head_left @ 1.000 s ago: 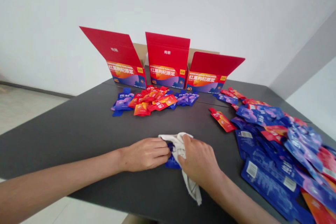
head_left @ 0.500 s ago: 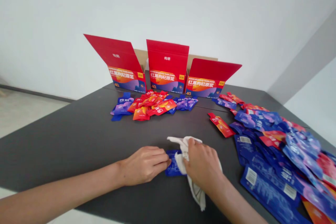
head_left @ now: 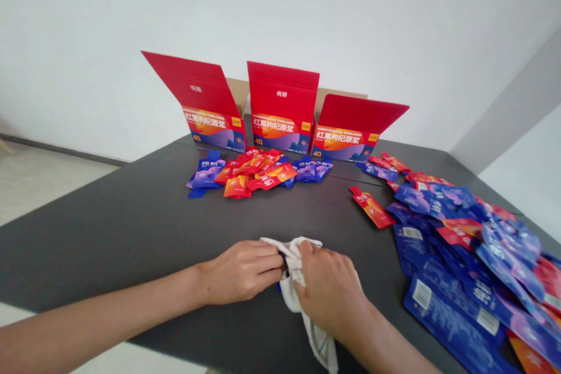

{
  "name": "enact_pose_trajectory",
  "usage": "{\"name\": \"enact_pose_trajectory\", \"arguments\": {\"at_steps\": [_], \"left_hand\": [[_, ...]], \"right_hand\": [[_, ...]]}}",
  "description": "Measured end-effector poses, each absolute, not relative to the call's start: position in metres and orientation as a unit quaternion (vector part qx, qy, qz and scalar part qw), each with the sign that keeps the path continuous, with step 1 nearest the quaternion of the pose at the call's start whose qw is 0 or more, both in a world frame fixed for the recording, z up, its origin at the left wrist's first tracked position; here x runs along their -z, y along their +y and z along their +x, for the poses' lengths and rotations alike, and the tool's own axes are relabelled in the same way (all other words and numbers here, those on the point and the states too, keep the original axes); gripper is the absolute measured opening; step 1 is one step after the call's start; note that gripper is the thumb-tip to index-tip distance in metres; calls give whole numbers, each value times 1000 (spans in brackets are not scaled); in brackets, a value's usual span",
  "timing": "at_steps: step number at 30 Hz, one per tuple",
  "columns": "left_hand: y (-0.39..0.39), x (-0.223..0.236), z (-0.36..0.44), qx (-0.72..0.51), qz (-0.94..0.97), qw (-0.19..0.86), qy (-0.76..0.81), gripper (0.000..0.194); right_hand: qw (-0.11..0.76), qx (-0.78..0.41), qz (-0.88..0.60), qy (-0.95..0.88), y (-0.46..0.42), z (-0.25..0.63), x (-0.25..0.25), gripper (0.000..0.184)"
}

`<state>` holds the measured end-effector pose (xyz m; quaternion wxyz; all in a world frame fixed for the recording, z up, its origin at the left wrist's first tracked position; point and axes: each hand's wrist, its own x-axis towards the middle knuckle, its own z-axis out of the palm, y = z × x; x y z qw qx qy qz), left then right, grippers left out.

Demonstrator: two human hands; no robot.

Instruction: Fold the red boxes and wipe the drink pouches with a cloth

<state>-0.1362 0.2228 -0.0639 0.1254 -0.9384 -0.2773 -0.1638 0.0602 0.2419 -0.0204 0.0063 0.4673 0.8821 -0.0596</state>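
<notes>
My left hand [head_left: 243, 272] rests on the dark table [head_left: 131, 216] with its fingers curled, pinching the edge of a small blue sachet that is almost fully hidden under a white cloth [head_left: 293, 257]. My right hand [head_left: 328, 289] is closed on that cloth and presses it down over the sachet. The cloth's tail hangs toward the table's front edge beneath my right wrist.
Three open red boxes [head_left: 280, 123] stand at the back of the table, lids raised. A small heap of red and blue sachets [head_left: 258, 170] lies in front of them. A large pile of blue and red sachets [head_left: 464, 245] covers the right side, with one red sachet [head_left: 371, 207] apart.
My right hand slid the cloth left over the blue sachet, which showed half a second ago and is now covered. My left hand stayed put.
</notes>
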Motion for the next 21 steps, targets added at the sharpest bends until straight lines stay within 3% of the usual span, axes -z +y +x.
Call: {"name": "enact_pose_trajectory", "arguments": {"at_steps": [4, 9, 14, 18, 21], "left_hand": [[224, 66, -136, 174, -934, 120, -288, 19], [225, 66, -136, 180, -933, 127, -283, 25], [224, 63, -135, 196, -932, 110, -286, 21], [224, 62, -135, 197, -932, 108, -284, 27], [224, 63, -136, 199, -932, 106, -283, 23]], "right_hand": [[15, 36, 521, 853, 246, 63, 19, 23], [-20, 50, 442, 895, 241, 58, 22, 28], [19, 44, 526, 849, 244, 58, 21, 22], [-18, 50, 464, 884, 239, 56, 20, 27], [18, 55, 493, 868, 242, 61, 18, 25]]}}
